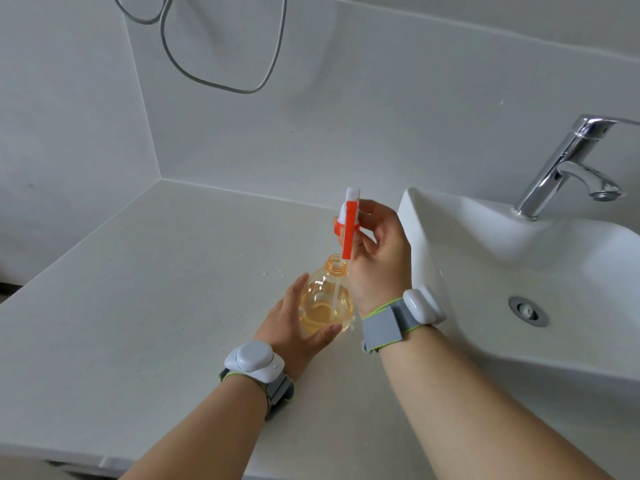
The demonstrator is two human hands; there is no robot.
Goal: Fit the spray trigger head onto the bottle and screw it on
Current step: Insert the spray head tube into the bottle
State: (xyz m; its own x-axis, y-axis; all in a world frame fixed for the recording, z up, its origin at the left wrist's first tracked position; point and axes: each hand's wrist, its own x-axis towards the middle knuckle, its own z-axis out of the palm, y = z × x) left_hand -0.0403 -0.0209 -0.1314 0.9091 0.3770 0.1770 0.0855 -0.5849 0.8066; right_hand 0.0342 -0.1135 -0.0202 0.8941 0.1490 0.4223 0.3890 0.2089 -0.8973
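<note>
While gripped around its round belly by the left hand [294, 323], fingers and thumb wrapped on either side, stands upright on the counter [156, 289] at lower centre of the frame: an orange see-through bottle [325, 306], neck open and threads bare, some liquid pooled at the bottom. Just above the neck, held by the right hand [377, 258], fingers pinched on its sides: the spray head [349, 230], orange and white, upright, collar clear of the threads. Hanging from it, a white tube [337, 296], already down inside the bottle, tip near the liquid. On each wrist, a grey strap with a white pod. Right half of the frame: a white sink [519, 271] with drain, and a chrome tap [568, 161] at upper right. Upper left, on the wall: a looping grey cable [221, 84].
</note>
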